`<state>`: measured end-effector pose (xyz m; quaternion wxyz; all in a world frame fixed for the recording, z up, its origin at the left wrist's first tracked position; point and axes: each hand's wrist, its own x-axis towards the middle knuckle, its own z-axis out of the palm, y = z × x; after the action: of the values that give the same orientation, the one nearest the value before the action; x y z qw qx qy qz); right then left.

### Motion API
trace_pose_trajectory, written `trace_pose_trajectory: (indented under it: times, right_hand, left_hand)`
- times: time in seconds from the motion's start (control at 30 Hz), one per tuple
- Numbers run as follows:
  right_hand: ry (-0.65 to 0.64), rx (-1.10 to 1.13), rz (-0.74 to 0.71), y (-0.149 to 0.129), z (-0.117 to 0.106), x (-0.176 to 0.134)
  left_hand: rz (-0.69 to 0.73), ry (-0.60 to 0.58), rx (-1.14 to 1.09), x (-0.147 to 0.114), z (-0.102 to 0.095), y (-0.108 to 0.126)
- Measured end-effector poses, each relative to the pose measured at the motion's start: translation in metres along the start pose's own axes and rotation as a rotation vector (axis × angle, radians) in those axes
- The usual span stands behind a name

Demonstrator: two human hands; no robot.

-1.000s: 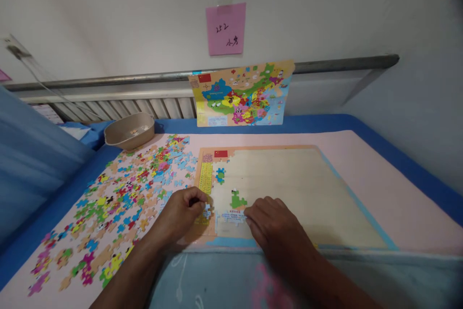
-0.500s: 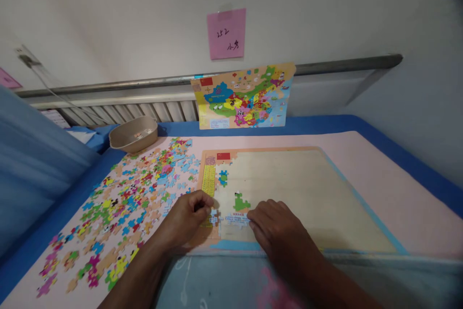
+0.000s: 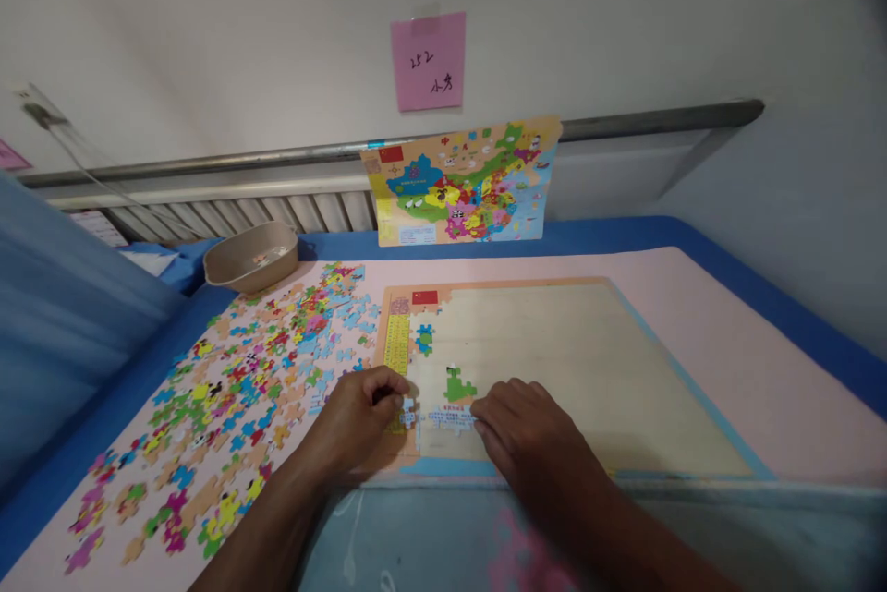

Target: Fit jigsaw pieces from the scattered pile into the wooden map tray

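Observation:
Over the lower left of the puzzle board (image 3: pixel 554 370), my left hand (image 3: pixel 360 412) is closed, thumb and forefinger at a small light-blue puzzle piece (image 3: pixel 407 412). Facing it, my right hand (image 3: pixel 530 426) is bent with its fingers together, fingertips at the right end of a joined strip of white puzzle pieces (image 3: pixel 447 418) with printed lettering. Its thumb side is partly hidden. Just above lie joined green pieces (image 3: pixel 457 387); higher up are blue-green pieces (image 3: pixel 424 339) and a red flag section (image 3: pixel 425 297). A yellow lettered column (image 3: pixel 397 343) runs along the board's left side.
Many loose puzzle pieces (image 3: pixel 249 380) cover the pink tabletop on the left. A beige basin (image 3: pixel 253 259) holding a few pieces stands behind them. A colourful map picture (image 3: pixel 461 186) leans against the rail (image 3: pixel 658 123). A blue curtain (image 3: pixel 76 296) hangs at the left.
The view has shifted slightly. Both hands keep nearly the same places and poses; the white strip and the light-blue piece show hardly any movement.

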<state>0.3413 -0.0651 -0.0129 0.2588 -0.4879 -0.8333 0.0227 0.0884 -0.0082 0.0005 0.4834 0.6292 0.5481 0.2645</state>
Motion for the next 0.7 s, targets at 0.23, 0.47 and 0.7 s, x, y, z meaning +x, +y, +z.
trace_pose_trajectory:
  times: [0.23,0.47,0.7]
  right_hand:
    - [0.000,-0.008,0.002,0.001,0.001,0.000]
    - [-0.010,-0.025,-0.007,0.001,0.002,0.001]
    - [-0.040,-0.032,-0.005,-0.001,0.001,0.000]
  left_hand:
    - [0.047,-0.030,0.106,0.000,0.012,0.008]
    - [0.044,-0.029,0.133,0.000,0.011,0.008]
    - [0.065,-0.057,0.096,0.002,0.014,0.006]
